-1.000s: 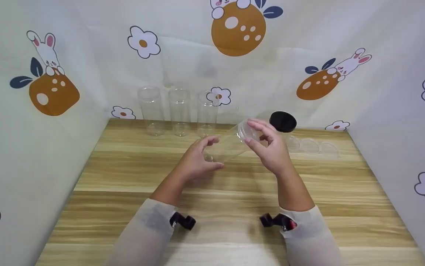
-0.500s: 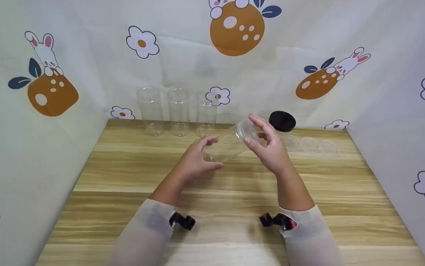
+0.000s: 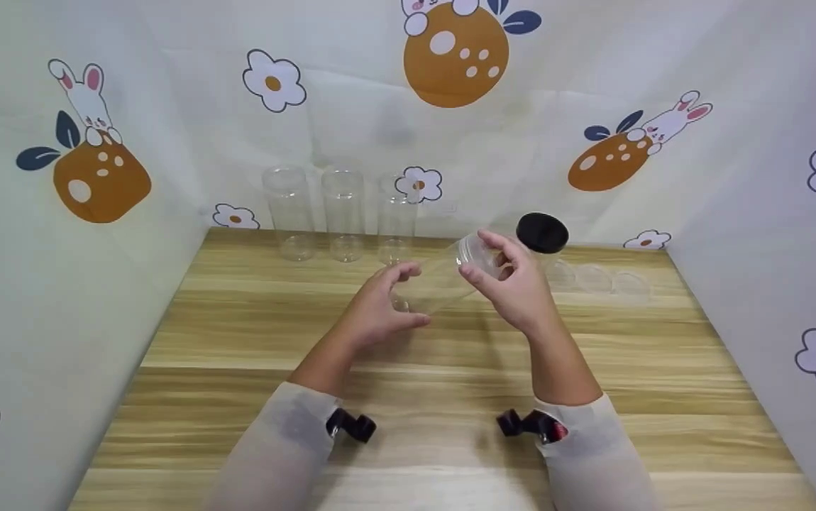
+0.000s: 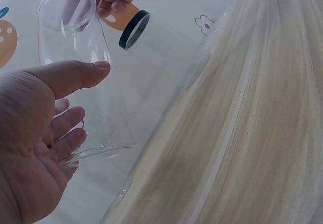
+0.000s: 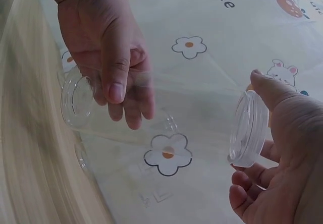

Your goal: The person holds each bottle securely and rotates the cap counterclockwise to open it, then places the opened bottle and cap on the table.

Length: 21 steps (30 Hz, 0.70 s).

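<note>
A tall clear plastic jar (image 3: 438, 282) is held at a slant between both hands above the table. My left hand (image 3: 374, 305) holds it near its base, thumb on one side and fingers on the other, as the left wrist view also shows. My right hand (image 3: 518, 287) grips the ringed mouth end (image 5: 247, 128), with the thumb on top and fingertips at the lower edge. Ridges circle that end. Behind the right hand is a round black lid (image 3: 542, 233), whose lower surroundings are partly hidden.
Three clear jars (image 3: 343, 213) stand upright in a row at the back left of the wooden table (image 3: 408, 397). Several thin clear discs (image 3: 596, 279) lie at the back right. Patterned cloth walls (image 3: 351, 121) enclose the back and sides.
The right hand's fingers lifted and spread a little at the mouth end, then came back down around it, with the thumb shifted slightly left. Left hand and jar stay nearly still.
</note>
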Each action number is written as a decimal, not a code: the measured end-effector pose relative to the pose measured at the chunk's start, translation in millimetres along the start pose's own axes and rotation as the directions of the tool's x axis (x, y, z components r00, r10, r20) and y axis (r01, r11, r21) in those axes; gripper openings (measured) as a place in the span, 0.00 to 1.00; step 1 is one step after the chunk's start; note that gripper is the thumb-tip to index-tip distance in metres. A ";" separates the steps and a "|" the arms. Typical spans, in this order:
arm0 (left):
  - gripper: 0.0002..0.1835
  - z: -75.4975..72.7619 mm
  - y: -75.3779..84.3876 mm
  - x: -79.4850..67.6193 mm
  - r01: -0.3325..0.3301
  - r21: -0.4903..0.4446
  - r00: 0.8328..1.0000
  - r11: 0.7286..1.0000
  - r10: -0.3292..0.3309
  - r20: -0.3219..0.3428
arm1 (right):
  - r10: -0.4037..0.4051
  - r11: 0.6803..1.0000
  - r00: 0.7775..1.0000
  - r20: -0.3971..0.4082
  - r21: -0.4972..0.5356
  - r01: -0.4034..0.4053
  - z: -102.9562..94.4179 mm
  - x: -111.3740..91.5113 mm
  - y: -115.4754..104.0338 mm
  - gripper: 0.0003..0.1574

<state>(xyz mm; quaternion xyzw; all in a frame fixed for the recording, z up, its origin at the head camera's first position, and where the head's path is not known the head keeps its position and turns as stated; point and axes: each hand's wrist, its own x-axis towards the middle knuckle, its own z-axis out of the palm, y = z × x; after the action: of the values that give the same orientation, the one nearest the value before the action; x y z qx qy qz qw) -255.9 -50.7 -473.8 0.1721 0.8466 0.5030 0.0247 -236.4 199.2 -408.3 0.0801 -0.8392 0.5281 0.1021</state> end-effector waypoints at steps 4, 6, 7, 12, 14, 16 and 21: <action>0.48 -0.4 -0.7 0.1 0.007 -0.007 1.000 1.000 -0.007 -0.007 | -0.009 0.999 1.000 -0.017 0.051 0.010 0.9 -1.1 -1.1 0.37; 0.47 -0.7 -0.9 0.3 0.003 -0.009 1.000 1.000 -0.003 -0.009 | -0.017 0.997 0.999 -0.032 0.072 0.020 1.1 -1.1 -1.4 0.37; 0.47 -0.7 -1.2 0.5 0.002 -0.009 1.000 1.000 -0.002 -0.008 | -0.021 0.997 0.999 -0.039 0.080 0.024 1.1 -1.3 -1.2 0.36; 0.47 0.3 -3.6 1.2 0.022 -0.031 1.000 0.999 -0.022 -0.011 | -0.028 0.993 0.998 -0.053 0.113 0.033 -0.9 -2.5 -0.9 0.37; 0.47 1.2 -5.0 1.7 0.035 -0.049 0.999 0.998 -0.036 -0.023 | -0.030 0.989 0.998 -0.061 0.146 0.039 -4.4 -3.1 -1.5 0.38; 0.47 2.3 -6.6 2.7 0.038 -0.073 0.998 0.997 -0.041 -0.045 | -0.038 0.980 0.996 -0.079 0.190 0.053 -9.8 -2.9 -1.7 0.39; 0.48 5.7 -11.5 7.5 0.033 -0.119 0.991 0.992 -0.048 -0.123 | -0.067 0.946 0.990 -0.122 0.307 0.102 -27.6 -0.8 2.2 0.42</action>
<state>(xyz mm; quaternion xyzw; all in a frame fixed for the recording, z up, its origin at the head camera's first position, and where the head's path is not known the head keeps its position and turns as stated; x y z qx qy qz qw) -264.8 -48.6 -485.5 0.1212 0.8188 0.5611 -0.0085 -233.8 225.1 -398.8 0.1019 -0.7338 0.6531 0.1569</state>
